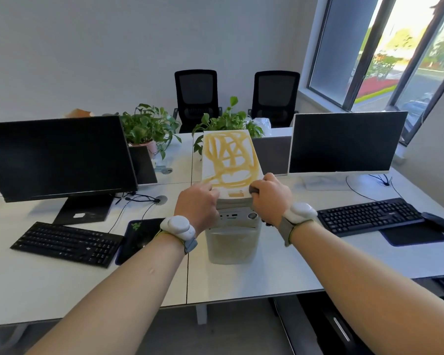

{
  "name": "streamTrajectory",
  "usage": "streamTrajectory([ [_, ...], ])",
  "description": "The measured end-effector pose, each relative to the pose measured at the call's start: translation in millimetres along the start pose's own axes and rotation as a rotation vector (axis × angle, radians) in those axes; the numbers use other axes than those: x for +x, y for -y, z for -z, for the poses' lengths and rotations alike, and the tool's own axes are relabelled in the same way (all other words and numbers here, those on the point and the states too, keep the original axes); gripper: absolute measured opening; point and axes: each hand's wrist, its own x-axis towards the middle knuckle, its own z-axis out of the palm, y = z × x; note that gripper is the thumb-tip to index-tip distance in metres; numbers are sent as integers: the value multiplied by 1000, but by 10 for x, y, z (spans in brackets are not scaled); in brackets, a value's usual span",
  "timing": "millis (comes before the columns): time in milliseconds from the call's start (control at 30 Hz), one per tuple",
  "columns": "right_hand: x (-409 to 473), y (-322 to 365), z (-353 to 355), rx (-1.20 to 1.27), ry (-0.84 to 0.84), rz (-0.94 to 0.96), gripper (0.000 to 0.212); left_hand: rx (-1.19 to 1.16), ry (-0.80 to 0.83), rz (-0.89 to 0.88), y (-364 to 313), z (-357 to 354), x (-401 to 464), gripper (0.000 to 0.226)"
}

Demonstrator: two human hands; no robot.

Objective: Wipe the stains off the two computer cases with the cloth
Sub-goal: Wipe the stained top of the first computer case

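Both hands (199, 201) grip case (231, 160) (cloth unclear).

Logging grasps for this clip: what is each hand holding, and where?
The right hand grips a dark grey cloth, bunched at the near right edge of the stained computer case top. The left hand holds the case's near left top edge.
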Motion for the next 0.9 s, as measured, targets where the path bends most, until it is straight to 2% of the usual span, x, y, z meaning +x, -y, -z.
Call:
streamTrajectory([
  [67, -25, 24, -13, 5, 0, -8, 27, -7, 18, 21, 6, -15, -42, 27],
  [200, 35, -64, 106, 1, -6, -48, 27, 59, 7, 37, -32, -2, -35, 36],
  [333, 6, -80, 107, 55, 23, -17, 30, 210, 131, 65, -262, 72, 73, 11],
  [467, 24, -121, 102, 88, -71, -78, 29, 235, 171, 50, -259, 122, 112, 10],
  [600, 94, -134, 182, 111, 44, -45, 28, 216, 177, 50, -185, 170, 118, 11],
  [700, 126, -163, 204, 29, 20, -42, 28, 214, 202, 41, -175, 187, 128, 12],
  [767, 112, -163, 181, -2, 73, -22, 27, 208, 205, 45, -169, 197, 138, 12],
  [833, 182, -155, 297, 42, 148, -53, 26, 208, 204, 55, -163, 201, 129, 11],
  [900, 269, -172, 368, 59, 129, -86, 23, 208, 217, 55, -174, 202, 121, 10],
])
